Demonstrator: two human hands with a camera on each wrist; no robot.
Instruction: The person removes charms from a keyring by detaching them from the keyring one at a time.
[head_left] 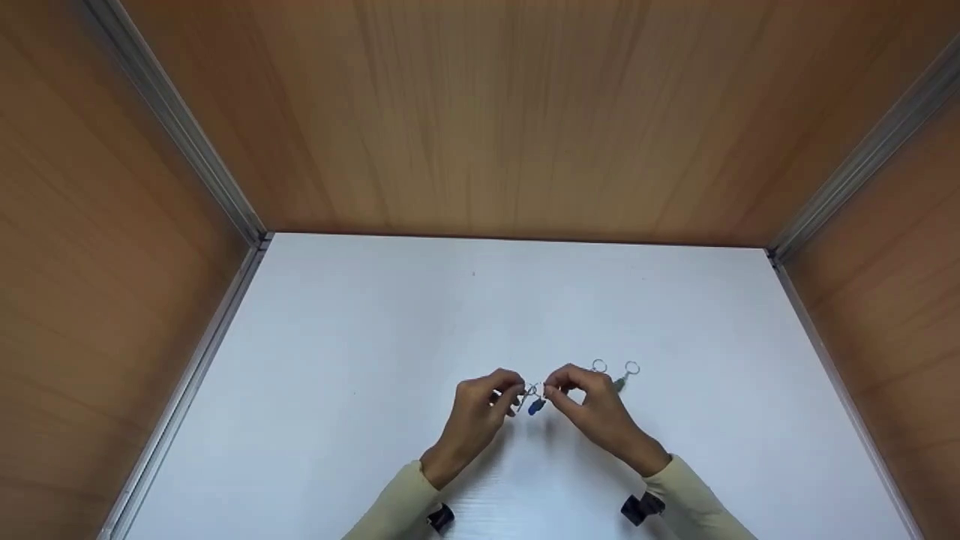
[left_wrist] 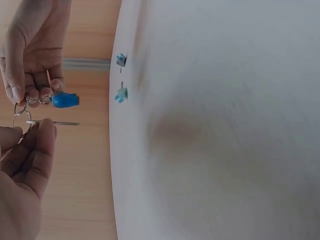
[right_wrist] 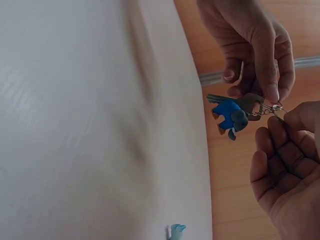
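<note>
Two hands meet over the white counter (head_left: pixel 360 360), and between them hangs a small blue charm (right_wrist: pixel 227 112) on a short chain with a metal ring (left_wrist: pixel 21 111). A thin metal key (left_wrist: pixel 55 123) sticks out beside it. The charm is up in the air, just above the counter, near the front middle.

The left hand (head_left: pixel 480 409) has its grip pinching the key near the ring. The right hand (head_left: pixel 592 405) has its grip pinching the ring end, with the charm dangling just below its fingers. Both grips are pressed tight on small metal bits.

The charm looks light and a little soft, like rubber. The ring and key look hard, thin and slippery, so they could slide out of the fingers. The best place to hold seems to be the flat head of the key, or the ring itself, not the swinging charm.

Just beside the right hand, two more key rings (head_left: pixel 615 371) lie on the counter. Their charms look greenish, but they are too small to tell well. Brown wooden walls (head_left: pixel 480 112) stand around the counter.
</note>
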